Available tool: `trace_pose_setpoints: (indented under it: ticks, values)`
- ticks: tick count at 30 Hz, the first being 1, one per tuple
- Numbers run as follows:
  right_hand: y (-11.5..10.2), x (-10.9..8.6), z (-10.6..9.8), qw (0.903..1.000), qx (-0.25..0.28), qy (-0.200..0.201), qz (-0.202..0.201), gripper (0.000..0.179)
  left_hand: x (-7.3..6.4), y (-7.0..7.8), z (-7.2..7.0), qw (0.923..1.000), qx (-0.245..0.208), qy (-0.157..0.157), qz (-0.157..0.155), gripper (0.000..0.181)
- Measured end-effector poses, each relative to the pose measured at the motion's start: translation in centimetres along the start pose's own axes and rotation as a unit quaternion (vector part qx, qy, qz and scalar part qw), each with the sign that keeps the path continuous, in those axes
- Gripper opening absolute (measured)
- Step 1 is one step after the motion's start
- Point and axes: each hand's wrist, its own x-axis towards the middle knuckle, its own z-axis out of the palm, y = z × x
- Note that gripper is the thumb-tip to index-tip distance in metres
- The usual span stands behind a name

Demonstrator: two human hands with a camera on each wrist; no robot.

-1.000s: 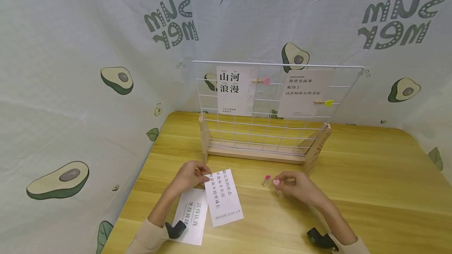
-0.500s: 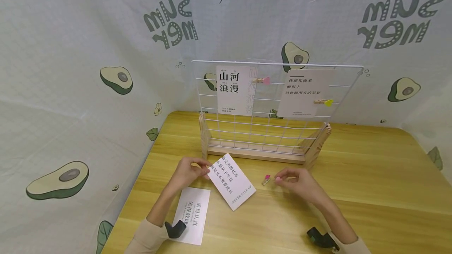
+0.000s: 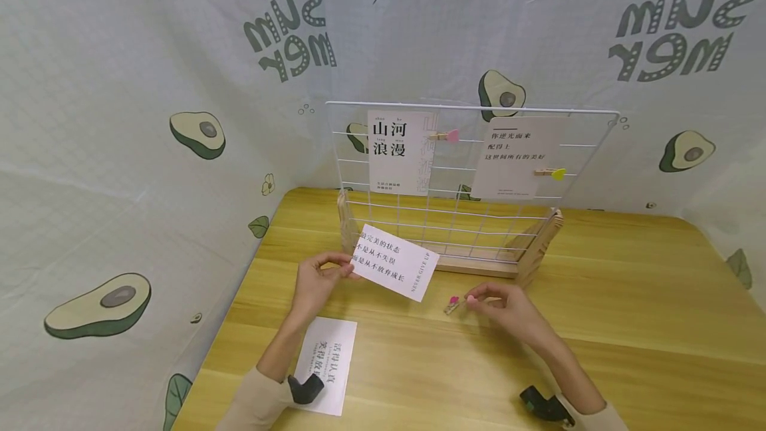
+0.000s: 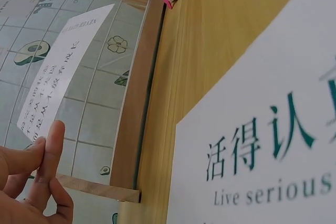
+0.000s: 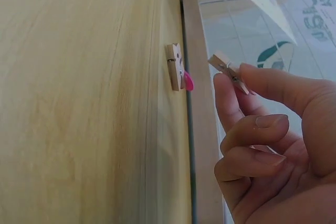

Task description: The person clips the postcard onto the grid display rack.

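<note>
My left hand (image 3: 318,283) pinches a white printed card (image 3: 395,262) by its left edge, raised in front of the lower grid. In the left wrist view the thumb and fingers grip one end of that card (image 4: 63,69). A small wooden clothespin (image 5: 229,73) with a light pink heart (image 3: 471,300) is pinched between thumb and fingertips of my right hand (image 3: 507,311). Beside it on the table lies another wooden clothespin (image 5: 175,67) with a deep pink heart (image 3: 454,300). A second printed card (image 3: 328,361) lies flat under my left wrist.
A white wire grid (image 3: 457,217) stands in a wooden base (image 3: 479,267) at the back of the table (image 3: 622,298). Two cards, one at left (image 3: 397,165) and one at right (image 3: 514,151), hang on it by clothespins. A patterned cloth (image 3: 108,218) surrounds the table.
The card in my left hand has risen off the lower card and turned from upright to nearly sideways, toward the grid. My right hand has shifted only slightly, still holding its clothespin.
</note>
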Motion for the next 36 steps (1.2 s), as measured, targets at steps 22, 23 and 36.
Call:
trace_pose_setpoints:
  ticks: [22,23,36]
  values:
    - [0.4,0.2,0.6,0.9998,-0.007,-0.006,-0.018,0.025,1.1,0.1,2.9,0.9950,-0.085,0.052,0.006,0.019]
    - [0.4,0.2,0.6,0.9998,-0.007,-0.006,-0.018,0.025,1.2,0.1,3.0,0.9952,-0.083,0.052,0.007,0.019]
    - [0.5,0.2,0.6,0.9998,0.003,-0.007,-0.019,0.024,1.7,0.2,4.1,0.9942,-0.078,0.070,0.024,0.021]
